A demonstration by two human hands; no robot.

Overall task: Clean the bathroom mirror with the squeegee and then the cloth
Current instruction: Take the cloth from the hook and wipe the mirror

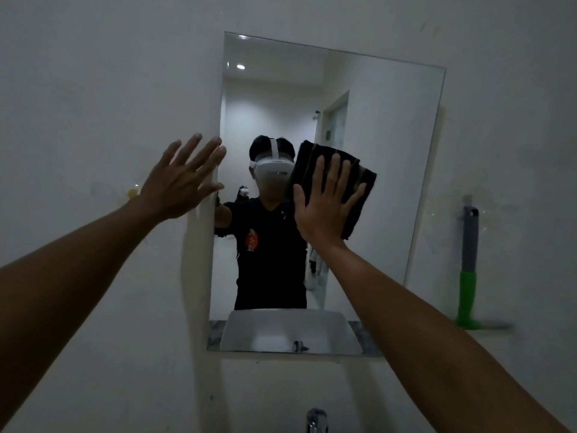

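A tap point(316, 420) showed at the bottom edge, below two bare forearms reaching up to the wall. The right hand point(324, 203), fingers spread and flat, pressed a folded dark cloth point(359, 176) against the middle of the bathroom mirror point(390, 135), the open palm apparently spreading pressure across the pad for the wiping pass. The left hand point(184, 179), also spread and holding nothing, lay on the white wall point(93, 89) at the mirror's left edge, fingertips just over the glass, seemingly to brace the person or steady the pane. The squeegee point(468, 270), grey and green, hung on the wall well to the right of the mirror, out of use, suggesting that the task had reached its cloth stage. The glass reflected the basin and the person wearing a head-mounted camera
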